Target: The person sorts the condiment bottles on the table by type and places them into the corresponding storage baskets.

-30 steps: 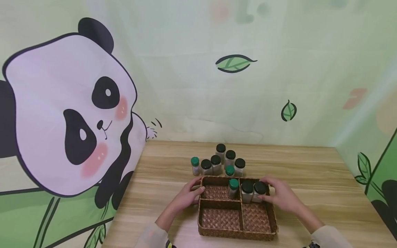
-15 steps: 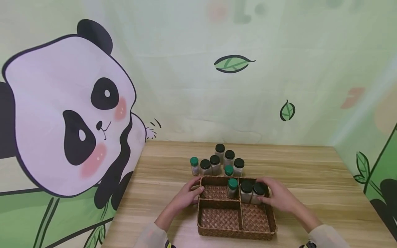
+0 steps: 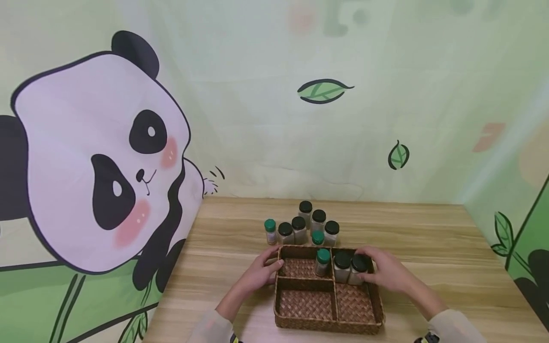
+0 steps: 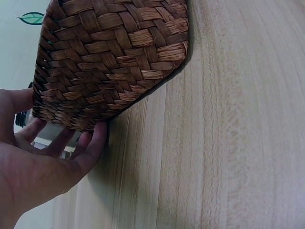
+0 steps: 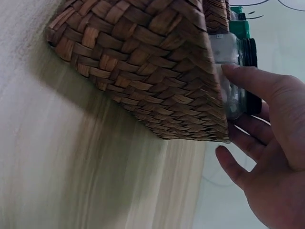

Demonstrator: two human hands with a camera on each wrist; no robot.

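A brown woven basket [image 3: 305, 324] with several compartments lies on the table. My left hand [image 3: 256, 273] holds its back left corner, thumb over the rim and fingers against the outside in the left wrist view. At the back right corner my right hand [image 3: 388, 270] pinches a black-capped spice jar [image 5: 230, 98], thumb on its clear side; some fingers are hidden behind it. Left of that jar, in the same back right compartment, stands another black-capped jar [image 3: 342, 267]. A small green-capped jar [image 3: 322, 263] stands in the back left compartment.
Behind the basket, several black-capped jars [image 3: 298, 230] stand in a cluster with two green-capped ones, one a small jar [image 3: 270, 232] at the left. A cloth wall [image 3: 257, 143] printed with a panda rises behind the wooden table [image 3: 429, 238].
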